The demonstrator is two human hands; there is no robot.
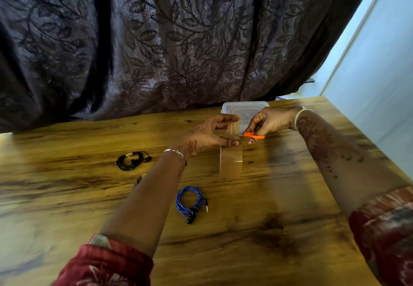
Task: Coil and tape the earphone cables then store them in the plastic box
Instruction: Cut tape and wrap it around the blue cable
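Observation:
My left hand (209, 135) pinches a strip of clear brownish tape (233, 127) pulled up from the tape roll (231, 163), which stands on the wooden table. My right hand (271, 121) grips orange-handled scissors (253, 135) whose blades meet the strip. A blue coiled earphone cable (190, 201) lies on the table near me. A black coiled earphone cable (131, 160), with a pale band on it, lies to the left. The clear plastic box (244, 108) sits behind my hands at the table's far edge.
Another small coiled cable (138, 179) peeks out from under my left forearm. A dark leaf-patterned curtain (156, 40) hangs behind the table (67, 207). A pale wall (380, 62) borders the table on the right.

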